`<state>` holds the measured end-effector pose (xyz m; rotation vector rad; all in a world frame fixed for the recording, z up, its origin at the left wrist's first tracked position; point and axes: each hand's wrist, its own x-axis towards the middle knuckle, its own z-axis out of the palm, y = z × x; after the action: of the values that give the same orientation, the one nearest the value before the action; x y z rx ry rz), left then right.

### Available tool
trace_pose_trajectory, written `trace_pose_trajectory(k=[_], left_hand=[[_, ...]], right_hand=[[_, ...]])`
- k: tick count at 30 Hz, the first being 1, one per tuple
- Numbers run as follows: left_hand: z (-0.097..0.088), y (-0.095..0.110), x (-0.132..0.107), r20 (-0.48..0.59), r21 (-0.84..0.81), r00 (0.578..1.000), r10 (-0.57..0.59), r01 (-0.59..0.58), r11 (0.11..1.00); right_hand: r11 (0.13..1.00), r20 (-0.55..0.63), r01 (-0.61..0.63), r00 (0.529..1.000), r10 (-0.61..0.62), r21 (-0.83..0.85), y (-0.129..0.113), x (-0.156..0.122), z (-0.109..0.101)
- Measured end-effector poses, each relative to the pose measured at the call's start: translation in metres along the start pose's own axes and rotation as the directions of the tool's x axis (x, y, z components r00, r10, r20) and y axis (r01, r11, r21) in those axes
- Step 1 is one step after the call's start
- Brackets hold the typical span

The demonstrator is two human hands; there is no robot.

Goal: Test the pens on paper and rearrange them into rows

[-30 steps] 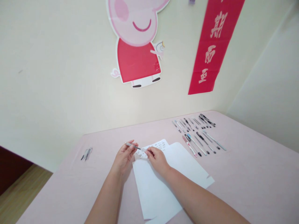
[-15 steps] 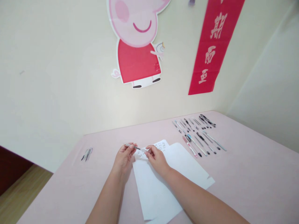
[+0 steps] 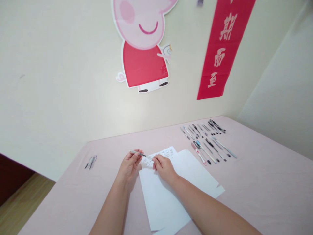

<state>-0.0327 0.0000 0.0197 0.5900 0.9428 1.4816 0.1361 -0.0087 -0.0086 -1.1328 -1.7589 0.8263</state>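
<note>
My left hand (image 3: 129, 165) pinches the barrel of a slim grey pen (image 3: 137, 153) just above the pink table (image 3: 256, 195). My right hand (image 3: 164, 166) is closed at the pen's other end, its fingers pressed on the tip or cap; what they grip is too small to name. Both hands hover over white paper sheets (image 3: 166, 199), the top one carrying handwriting (image 3: 164, 152) near its far edge.
Two rows of several pens (image 3: 206, 138) lie on the table at the far right. A few more pens (image 3: 91, 161) lie near the left edge. A cartoon pig cut-out (image 3: 144, 42) and a red banner (image 3: 223, 49) hang on the wall. Wooden floor (image 3: 22, 202) shows at lower left.
My hands stayed in place. The right fingers shifted slightly along the pen's end and now close tighter against it.
</note>
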Motion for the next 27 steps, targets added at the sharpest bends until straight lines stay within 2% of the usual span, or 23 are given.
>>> trace_pose_trajectory(k=[4,7,12,17,22,27], left_hand=[[-0.001,0.0,0.001,0.017,0.02,1.0,0.014,-0.014,1.0],[-0.002,-0.001,0.002,0.006,0.023,0.999,0.039,-0.039,0.999],[-0.001,-0.001,0.001,0.018,0.009,0.999,0.036,-0.036,0.999],[-0.001,0.0,0.0,0.036,-0.001,0.999,0.034,-0.034,0.999],[-0.002,-0.002,0.002,0.035,0.016,0.998,0.053,-0.053,0.998],[-0.002,-0.003,0.001,0.051,0.009,0.998,0.043,-0.044,0.999]], right_hand=[[1.0,-0.036,0.028,0.999,-0.027,0.012,0.001,0.001,0.002],[0.995,-0.088,-0.001,0.996,0.009,0.095,0.006,0.002,0.007],[0.975,-0.023,-0.047,0.998,0.054,0.219,0.011,0.003,0.01],[0.974,-0.011,-0.058,0.998,0.061,0.221,0.009,0.003,0.008],[0.981,-0.105,-0.041,0.993,0.062,0.189,0.011,0.004,0.011],[0.99,-0.045,-0.031,0.998,0.038,0.135,0.007,0.003,0.005]])
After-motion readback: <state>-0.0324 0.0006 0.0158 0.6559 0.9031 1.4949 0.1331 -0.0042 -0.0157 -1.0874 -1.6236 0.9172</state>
